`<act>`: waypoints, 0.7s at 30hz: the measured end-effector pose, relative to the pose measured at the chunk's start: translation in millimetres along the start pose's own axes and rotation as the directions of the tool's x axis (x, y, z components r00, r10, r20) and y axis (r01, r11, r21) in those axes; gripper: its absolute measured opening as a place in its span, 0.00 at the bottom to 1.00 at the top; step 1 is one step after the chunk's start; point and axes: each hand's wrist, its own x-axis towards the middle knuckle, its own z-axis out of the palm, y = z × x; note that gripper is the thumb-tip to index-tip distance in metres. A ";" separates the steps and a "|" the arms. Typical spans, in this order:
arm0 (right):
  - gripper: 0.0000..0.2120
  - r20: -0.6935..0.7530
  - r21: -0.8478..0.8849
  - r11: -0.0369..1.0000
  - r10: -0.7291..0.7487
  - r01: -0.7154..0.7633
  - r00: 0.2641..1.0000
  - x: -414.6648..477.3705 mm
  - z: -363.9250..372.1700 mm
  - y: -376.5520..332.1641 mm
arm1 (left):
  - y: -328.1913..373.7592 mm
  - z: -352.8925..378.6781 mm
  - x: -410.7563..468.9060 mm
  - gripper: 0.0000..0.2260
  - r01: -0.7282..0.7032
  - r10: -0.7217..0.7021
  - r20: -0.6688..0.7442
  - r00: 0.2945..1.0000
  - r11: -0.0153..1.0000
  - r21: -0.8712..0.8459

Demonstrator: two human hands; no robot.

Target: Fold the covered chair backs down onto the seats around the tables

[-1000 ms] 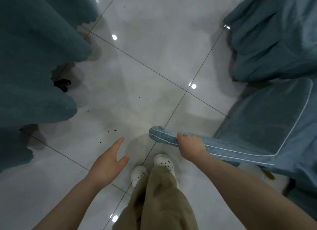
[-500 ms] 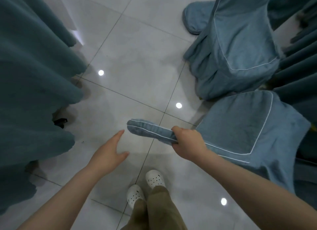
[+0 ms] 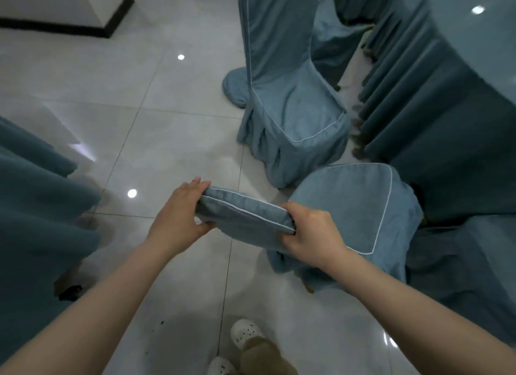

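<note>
Glossy pale floor tiles reflect ceiling lights. A white wall base with black skirting stands far left. Near, white perforated clogs.

Matt blue cloth chair cover with white piping; glossy tiled floor.

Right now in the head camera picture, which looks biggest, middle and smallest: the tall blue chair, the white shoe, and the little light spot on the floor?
1. The tall blue chair, by far the biggest.
2. The white shoe. It is nearer the camera, so it may look bigger than it is.
3. The light spot, smallest.
</note>
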 end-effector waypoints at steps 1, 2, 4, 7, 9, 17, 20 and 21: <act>0.15 -0.020 0.003 1.000 0.016 -0.016 1.000 -7.8 -8.7 6.1 | 12.6 -1.4 6.4 0.34 -0.047 0.047 -0.024 0.999 0.999 0.002; 0.15 -0.045 0.011 0.999 0.030 -0.029 0.999 -16.4 -17.0 13.0 | 25.0 -2.1 12.2 0.30 -0.104 0.104 -0.050 0.993 0.995 0.004; 0.16 -0.085 0.025 0.997 0.071 -0.069 0.994 -35.1 -33.5 27.5 | 51.1 -2.3 21.2 0.20 -0.199 0.199 -0.083 0.976 0.980 0.014; 0.15 -0.143 0.036 0.991 0.130 -0.126 0.981 -59.0 -53.1 46.0 | 86.5 -1.6 29.9 0.12 -0.277 0.282 -0.086 0.956 0.959 0.058; 0.14 -0.181 0.047 0.986 0.168 -0.162 0.969 -73.4 -64.1 57.0 | 108.4 0.8 33.5 0.09 -0.332 0.339 -0.072 0.938 0.939 0.090; 0.14 -0.213 0.057 0.969 0.246 -0.240 0.946 -113.7 -86.4 75.2 | 149.1 10.6 27.6 0.07 -0.417 0.418 0.038 0.908 0.889 0.188; 0.12 -0.222 0.039 0.967 0.254 -0.251 0.941 -118.7 -86.2 74.0 | 152.9 10.9 27.4 0.12 -0.433 0.424 0.090 0.901 0.873 0.226; 0.11 -0.225 0.023 0.965 0.260 -0.262 0.939 -121.0 -86.1 74.1 | 154.9 10.9 27.0 0.15 -0.447 0.433 0.114 0.894 0.859 0.248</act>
